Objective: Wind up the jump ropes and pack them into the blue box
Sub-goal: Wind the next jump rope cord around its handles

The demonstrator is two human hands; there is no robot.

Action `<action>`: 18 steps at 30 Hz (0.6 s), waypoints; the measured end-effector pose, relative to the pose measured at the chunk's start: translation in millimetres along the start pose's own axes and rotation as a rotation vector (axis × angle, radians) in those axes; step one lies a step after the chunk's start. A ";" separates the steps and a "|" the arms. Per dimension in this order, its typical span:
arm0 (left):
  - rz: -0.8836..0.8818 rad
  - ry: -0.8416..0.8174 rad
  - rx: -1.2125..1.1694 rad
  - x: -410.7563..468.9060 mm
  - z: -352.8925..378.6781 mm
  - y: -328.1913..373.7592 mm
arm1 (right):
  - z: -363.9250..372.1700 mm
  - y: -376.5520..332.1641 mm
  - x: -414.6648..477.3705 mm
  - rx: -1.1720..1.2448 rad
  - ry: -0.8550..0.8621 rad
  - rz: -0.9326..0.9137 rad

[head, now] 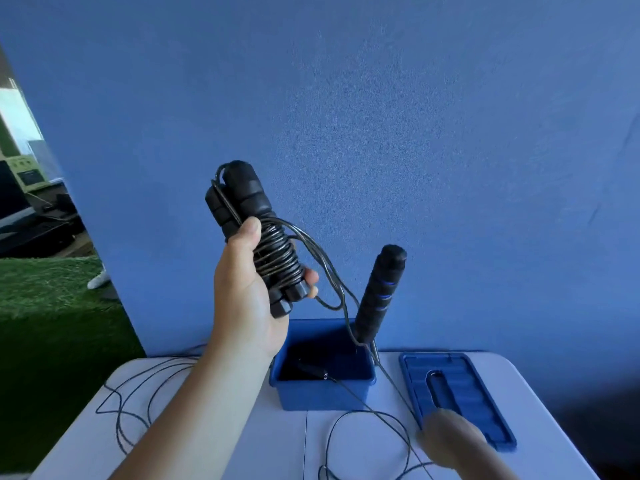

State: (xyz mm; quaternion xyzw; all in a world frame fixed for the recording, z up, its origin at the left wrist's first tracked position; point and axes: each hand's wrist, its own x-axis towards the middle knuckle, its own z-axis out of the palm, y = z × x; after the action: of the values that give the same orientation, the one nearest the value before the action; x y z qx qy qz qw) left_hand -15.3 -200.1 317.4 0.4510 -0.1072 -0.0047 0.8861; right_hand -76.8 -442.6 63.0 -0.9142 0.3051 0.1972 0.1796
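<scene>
While clasping wound rope (275,252) mid-frame with left hand's (242,303) curled fingers (right hand's (450,438) unreadable), ready to lower into box (322,394) below.

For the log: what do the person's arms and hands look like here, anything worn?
No sleeves, gloves, watch or rings show. The left hand and left forearm are bare. The right arm, lower right, is blurred; it looks bare too, but finer detail cannot be told.
</scene>
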 end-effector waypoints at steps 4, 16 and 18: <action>0.025 -0.058 -0.031 0.2 1.2 6.3 | -5.6 -0.1 7.1 -0.009 0.056 -0.072; 0.110 -0.324 -0.044 5.4 7.7 24.3 | 0.0 -30.6 5.3 0.231 0.188 -0.288; 0.071 -0.324 -0.053 5.8 7.6 23.7 | 4.0 -33.5 2.1 0.265 0.147 -0.333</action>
State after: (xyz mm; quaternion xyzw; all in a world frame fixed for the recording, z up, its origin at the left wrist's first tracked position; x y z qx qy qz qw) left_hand -13.1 -192.8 341.8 0.4167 -0.2646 -0.0487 0.8683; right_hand -55.2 -416.8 65.6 -0.9322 0.1856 0.0558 0.3056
